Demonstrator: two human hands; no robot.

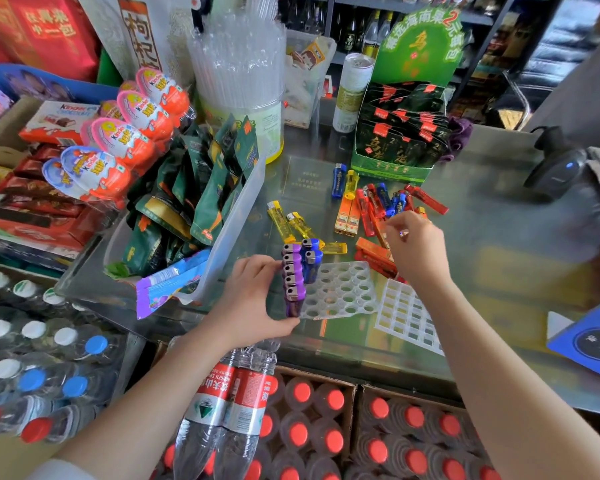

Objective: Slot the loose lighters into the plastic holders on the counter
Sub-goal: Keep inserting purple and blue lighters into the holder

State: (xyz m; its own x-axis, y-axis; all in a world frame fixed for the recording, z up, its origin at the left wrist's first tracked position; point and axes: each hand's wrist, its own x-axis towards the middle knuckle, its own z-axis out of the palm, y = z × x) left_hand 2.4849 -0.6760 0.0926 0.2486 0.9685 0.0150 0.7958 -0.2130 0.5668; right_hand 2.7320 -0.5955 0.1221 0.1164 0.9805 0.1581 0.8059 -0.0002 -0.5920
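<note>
A clear plastic holder (343, 292) with round slots lies on the glass counter. Several purple lighters (293, 275) and two blue ones (311, 263) stand in its left slots. My left hand (253, 299) grips the holder's left edge beside the purple row. A second clear holder (407, 317) with square slots lies to the right, with nothing in it. Loose lighters lie behind: yellow ones (288, 221), orange ones (347, 213), a red and blue heap (381, 202). My right hand (414, 244) hovers over the red lighters, fingers pinched; whether it holds one is unclear.
A clear bin of green snack packs (201, 188) stands left of the holders. A green tea display box (399, 129) sits behind the lighters. A barcode scanner (558, 168) is at the right, a blue box (593, 341) at the counter's right front. Bottled water fills the space below.
</note>
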